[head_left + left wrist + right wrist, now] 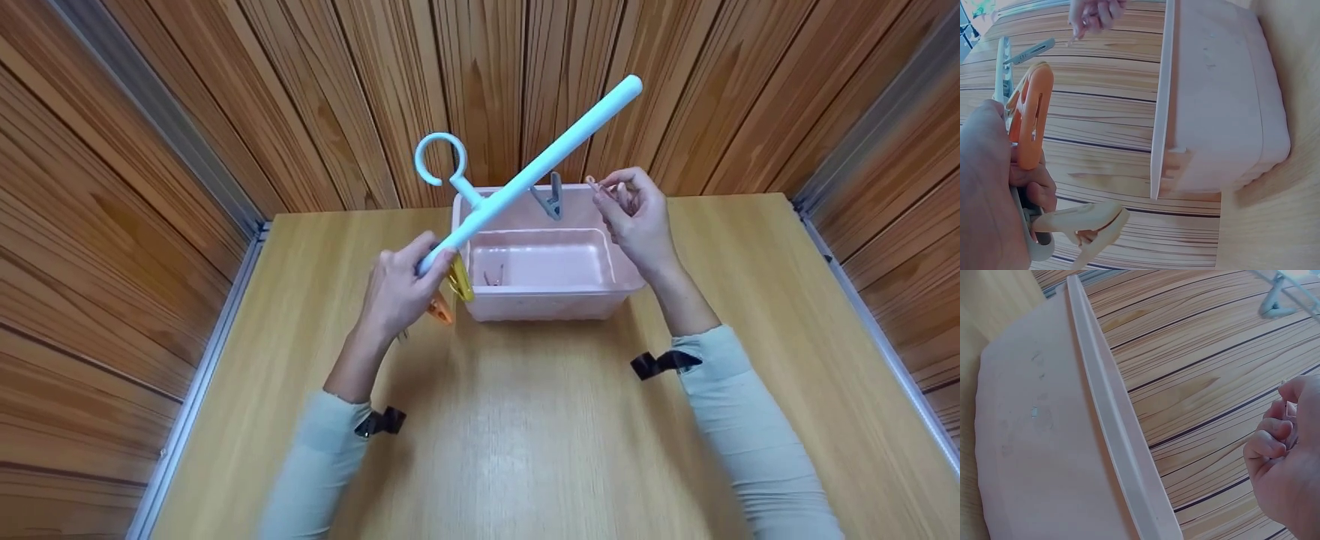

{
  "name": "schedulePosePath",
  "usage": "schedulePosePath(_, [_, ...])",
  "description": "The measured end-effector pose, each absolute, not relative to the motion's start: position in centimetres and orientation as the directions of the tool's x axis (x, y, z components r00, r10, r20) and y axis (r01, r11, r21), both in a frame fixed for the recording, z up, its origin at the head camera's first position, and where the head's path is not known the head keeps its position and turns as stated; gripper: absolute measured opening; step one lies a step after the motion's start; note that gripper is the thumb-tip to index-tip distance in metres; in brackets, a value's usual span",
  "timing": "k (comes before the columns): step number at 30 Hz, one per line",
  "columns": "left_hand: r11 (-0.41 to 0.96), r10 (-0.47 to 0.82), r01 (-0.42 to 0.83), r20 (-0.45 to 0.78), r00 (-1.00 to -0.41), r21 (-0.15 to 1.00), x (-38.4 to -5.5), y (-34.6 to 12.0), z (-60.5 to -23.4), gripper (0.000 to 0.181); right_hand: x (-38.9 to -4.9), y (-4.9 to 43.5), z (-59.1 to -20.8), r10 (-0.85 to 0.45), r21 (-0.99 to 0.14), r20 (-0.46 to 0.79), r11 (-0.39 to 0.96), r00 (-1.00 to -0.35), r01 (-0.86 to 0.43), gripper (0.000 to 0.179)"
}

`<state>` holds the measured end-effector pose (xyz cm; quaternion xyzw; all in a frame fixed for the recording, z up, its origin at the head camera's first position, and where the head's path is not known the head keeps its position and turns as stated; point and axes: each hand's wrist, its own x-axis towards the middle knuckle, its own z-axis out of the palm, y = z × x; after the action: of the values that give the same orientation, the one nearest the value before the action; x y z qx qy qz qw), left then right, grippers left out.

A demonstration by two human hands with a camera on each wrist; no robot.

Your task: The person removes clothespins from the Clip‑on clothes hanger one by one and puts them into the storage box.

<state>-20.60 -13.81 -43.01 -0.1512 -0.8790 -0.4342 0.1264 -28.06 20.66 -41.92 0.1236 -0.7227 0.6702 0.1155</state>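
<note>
My left hand (pixel 397 289) grips one end of a light blue hanger bar (pixel 555 150), which slants up to the right and has a round hook (pixel 441 139). Several clothespins hang from the bar: a grey clothespin (pixel 553 201) near its middle, a yellow clothespin (pixel 460 279) and an orange clothespin (pixel 1035 124) by my left fingers, and a beige clothespin (pixel 1086 219) at the near end. Over the right side of a pink plastic bin, my right hand (pixel 637 217) pinches a small pinkish clothespin (pixel 592 182), mostly hidden by the fingers.
The pink bin (pixel 544 306) stands on the wooden table (pixel 510 420), below the raised bar. A small pinkish thing (pixel 493 280) lies in its left corner. Wood-plank walls (pixel 480 90) rise behind and at both sides, with metal rails along the table's edges.
</note>
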Motion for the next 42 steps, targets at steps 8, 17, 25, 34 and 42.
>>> schedulePosePath(8, [0.554, 0.168, 0.397, 0.369, -0.914, 0.732, -20.4, -13.5, -43.0, 0.025, -29.7, 20.3, -42.4, -0.099, -0.942, 0.28, 0.163, -0.955, -0.293, 0.013])
schedulePosePath(17, [0.547, 0.182, 0.437, 0.408, -0.895, 0.714, -20.5, -13.4, -42.9, 0.023, -30.9, 20.3, -42.4, -0.176, -0.938, 0.164, 0.277, -0.971, -0.209, 0.016])
schedulePosePath(25, [0.542, 0.177, 0.405, 0.371, -0.911, 0.736, -20.6, -13.5, -42.9, 0.023, -31.6, 20.6, -42.3, -0.228, -0.903, 0.04, 0.408, -0.973, -0.133, 0.035])
schedulePosePath(34, [0.559, 0.171, 0.395, 0.364, -0.915, 0.729, -20.7, -13.6, -43.1, 0.024, -31.3, 21.3, -42.1, -0.327, -0.923, -0.044, 0.374, -0.944, -0.087, 0.057])
schedulePosePath(42, [0.568, 0.165, 0.392, 0.367, -0.916, 0.724, -20.7, -13.7, -43.2, 0.024, -30.9, 21.7, -42.1, -0.337, -0.953, 0.013, 0.28, -0.941, -0.114, 0.058])
